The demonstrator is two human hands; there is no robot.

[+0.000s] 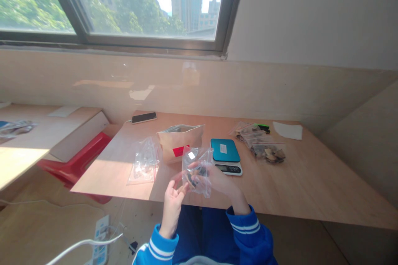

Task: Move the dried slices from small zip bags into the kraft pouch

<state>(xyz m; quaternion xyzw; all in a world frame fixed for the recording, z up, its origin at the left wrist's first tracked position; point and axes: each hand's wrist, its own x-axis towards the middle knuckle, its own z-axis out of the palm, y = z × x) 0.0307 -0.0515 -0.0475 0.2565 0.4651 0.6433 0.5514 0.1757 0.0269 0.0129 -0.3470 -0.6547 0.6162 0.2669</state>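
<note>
A clear plastic bag with dark and brownish pieces in its lower part hangs in front of me at the table's near edge. My left hand pinches its lower left side, fingers bent. From the right, my right hand grips the same bag, its fingers partly seen through the plastic. Just behind stands a brown paper pouch with a red label, its top open. A kitchen scale with a teal platform and a small display sits right of the bag, close to my right hand.
Several filled clear bags lie right of the scale, with a black-and-green item and white paper behind. Clear bags lie left; a phone is at the back. A red stool stands between the tables.
</note>
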